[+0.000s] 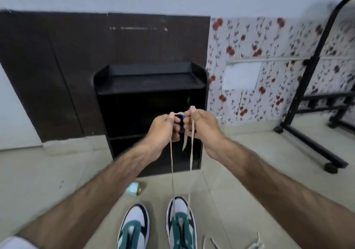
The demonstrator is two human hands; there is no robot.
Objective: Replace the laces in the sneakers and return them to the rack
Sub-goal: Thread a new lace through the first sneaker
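Your left hand [165, 126] and right hand [197, 125] are raised close together, each pinching the beige lace [172, 164], whose two strands run down to the right sneaker [181, 223]. The left sneaker [134, 227] sits just beside it on the floor. Ahead, the black rack [149, 87] shows bare upper shelves; lower ones are too dark to tell.
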